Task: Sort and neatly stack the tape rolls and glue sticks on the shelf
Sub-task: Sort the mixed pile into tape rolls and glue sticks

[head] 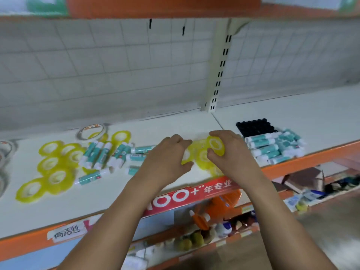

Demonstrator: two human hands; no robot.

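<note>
At frame center, the right hand grips a yellow roll atop a tape pile on the white shelf. The left hand curls its fingers and thumb round the pile's left edge. More yellow rolls and loose glue sticks lie at left. Stacked glue sticks sit at right, just in front of black caps. A red strip on the shelf edge reads "00+ 年专业". The white label at lower left is too blurred to read.
</note>
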